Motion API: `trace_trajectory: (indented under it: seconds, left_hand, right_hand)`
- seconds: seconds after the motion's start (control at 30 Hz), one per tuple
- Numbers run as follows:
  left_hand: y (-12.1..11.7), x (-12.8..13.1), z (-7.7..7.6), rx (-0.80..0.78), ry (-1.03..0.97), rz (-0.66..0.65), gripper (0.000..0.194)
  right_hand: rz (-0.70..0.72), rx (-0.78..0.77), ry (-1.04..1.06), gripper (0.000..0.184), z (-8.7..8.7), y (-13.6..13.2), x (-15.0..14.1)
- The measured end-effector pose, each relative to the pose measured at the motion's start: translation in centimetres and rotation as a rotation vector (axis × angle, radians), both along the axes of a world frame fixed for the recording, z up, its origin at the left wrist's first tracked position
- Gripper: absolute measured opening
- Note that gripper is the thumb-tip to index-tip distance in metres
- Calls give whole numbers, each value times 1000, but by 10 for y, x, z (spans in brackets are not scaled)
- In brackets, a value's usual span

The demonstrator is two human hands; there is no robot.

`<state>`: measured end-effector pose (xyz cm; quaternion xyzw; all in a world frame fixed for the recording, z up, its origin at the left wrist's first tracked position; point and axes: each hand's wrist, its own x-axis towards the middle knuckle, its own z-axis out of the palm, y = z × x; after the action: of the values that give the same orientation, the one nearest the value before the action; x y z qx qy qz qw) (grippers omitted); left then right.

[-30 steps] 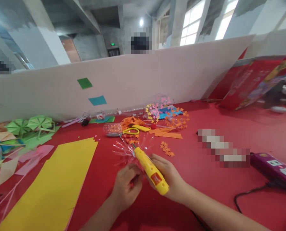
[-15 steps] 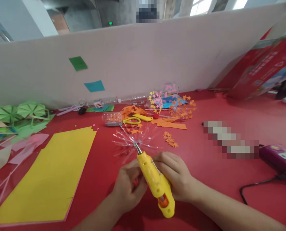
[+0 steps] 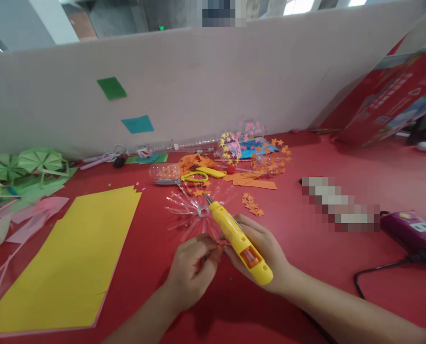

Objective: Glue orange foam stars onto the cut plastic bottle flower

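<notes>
R hand's (image 3: 275, 254) fingers wrap the glue gun (image 3: 230, 228), tip off clear burst's hub (image 3: 202, 210), so hub's in view, ctr. table (image 3: 270, 310), far of L hand (image 3: 187, 274), fingertips pinching small orange bit (image 3: 220, 248).

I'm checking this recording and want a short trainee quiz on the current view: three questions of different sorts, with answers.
1. Multiple choice: What holds the yellow glue gun?
A) the left hand
B) the right hand
C) both hands

2. True or false: On the white partition, the green square sits higher than the blue piece.

3. Fill in the blank: The loose orange cut-outs right of the clear fringed plastic piece are shaped like ____.

Key: 1 B; 2 true; 3 stars.
</notes>
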<state>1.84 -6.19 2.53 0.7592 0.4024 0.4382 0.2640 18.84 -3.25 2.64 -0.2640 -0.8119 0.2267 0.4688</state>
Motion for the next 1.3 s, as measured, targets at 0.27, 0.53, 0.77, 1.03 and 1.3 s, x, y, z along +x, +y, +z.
trace_trajectory:
  seconds: [0.27, 0.53, 0.77, 1.03, 1.3]
  left_hand:
    - [-1, 1, 0, -34, 8, -6, 17]
    - [5, -9, 3, 2, -75, 165, 21]
    - [14, -21, 2, -32, -112, 370, 21]
    - [14, -21, 1, -59, -72, 378, 21]
    - [15, -19, 6, -13, 4, 366, 23]
  right_hand:
    - [-39, -78, -41, 15, -6, -2, 0]
    - [-25, -162, -11, 8, 10, -3, 9]
    - [142, -487, 52, 23, 15, -10, 10]
    - [125, -433, -5, 24, 16, -13, 5]
    - [83, -364, -5, 14, 14, -12, 3]
